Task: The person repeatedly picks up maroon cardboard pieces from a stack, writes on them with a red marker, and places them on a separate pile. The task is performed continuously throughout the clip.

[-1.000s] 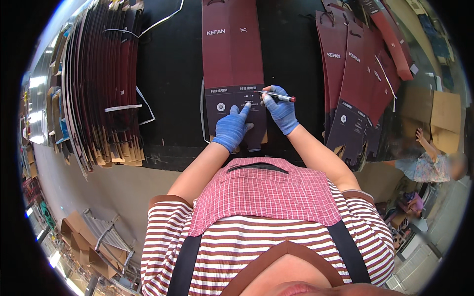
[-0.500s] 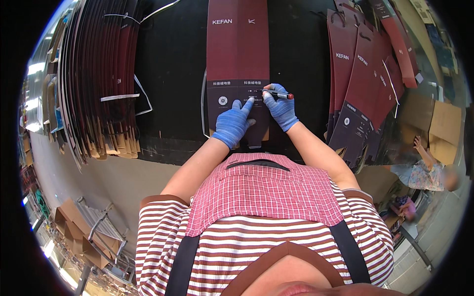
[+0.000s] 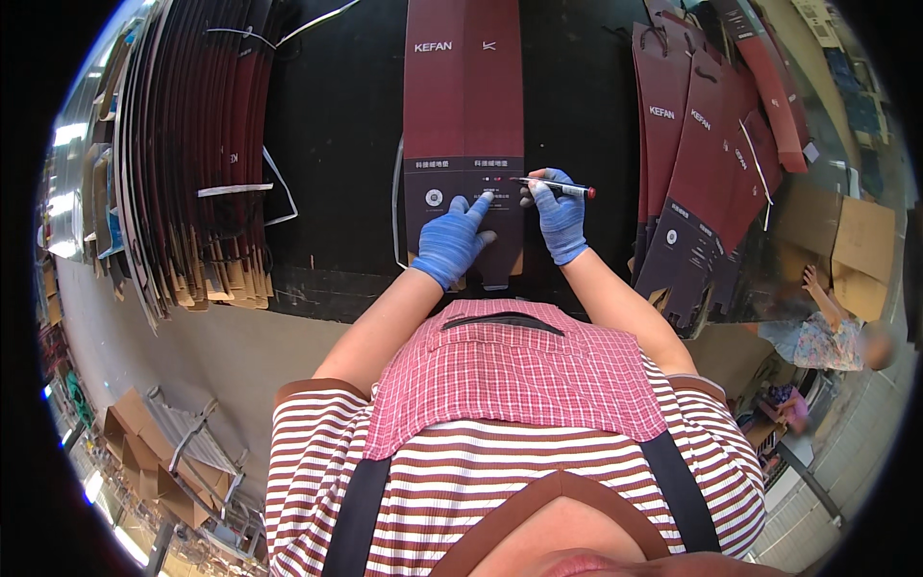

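Observation:
A long flat paper bag (image 3: 463, 106), maroon with a dark grey lower band, lies lengthwise in front of me on a black table. My left hand (image 3: 450, 242), in a blue glove, rests on its lower band, index finger stretched out and pointing up at the small print. Just off the bag's right edge, my right hand (image 3: 561, 216), gloved likewise, grips a marker pen (image 3: 567, 188) with a red end. The pen's thin tip points left over the dark band; whether it touches is too small to tell. A tiny reddish spot shows near the tip.
At the left stands a thick stack of similar maroon bags (image 3: 192, 144) with white straps (image 3: 236, 189). More corded bags (image 3: 687, 154) lie overlapping at the right. Beyond them are cardboard boxes (image 3: 860, 250) and another person (image 3: 832, 337). The black table's edge (image 3: 336, 296) runs before me.
My right hand has drawn back to the right with the marker pen, its tip moving away from the small print. My left hand has stayed in place. A reddish spot now shows in the print.

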`<state>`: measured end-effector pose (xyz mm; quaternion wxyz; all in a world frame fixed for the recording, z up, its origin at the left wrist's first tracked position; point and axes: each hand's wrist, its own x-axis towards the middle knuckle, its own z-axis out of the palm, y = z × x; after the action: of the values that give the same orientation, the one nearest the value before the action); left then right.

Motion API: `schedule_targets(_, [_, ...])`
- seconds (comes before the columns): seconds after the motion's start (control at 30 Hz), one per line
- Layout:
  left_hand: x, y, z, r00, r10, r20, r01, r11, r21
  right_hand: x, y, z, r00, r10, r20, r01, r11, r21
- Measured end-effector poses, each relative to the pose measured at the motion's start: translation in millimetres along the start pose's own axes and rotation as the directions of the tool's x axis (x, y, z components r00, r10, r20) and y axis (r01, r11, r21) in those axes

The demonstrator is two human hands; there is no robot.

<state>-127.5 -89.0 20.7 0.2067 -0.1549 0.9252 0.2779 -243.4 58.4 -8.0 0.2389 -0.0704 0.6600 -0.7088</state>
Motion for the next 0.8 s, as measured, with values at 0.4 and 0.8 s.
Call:
schedule_targets(0.4, [-71.1, -11.6, -73.7, 0.939, -0.005, -0.345, -0.120, 0.932, -0.341, -13.8, -101.9, 70.5, 0.941, 0.096, 0.326, -0.304, 0.665, 0.682])
schedule_targets(0.8, [-79.0, -164.9, -30.0, 0.950, -0.311, -0.032, 0.058, 0.274, -0.960, -1.0, -60.0, 76.4, 0.982, 0.139, 0.129, -0.167, 0.957, 0.239])
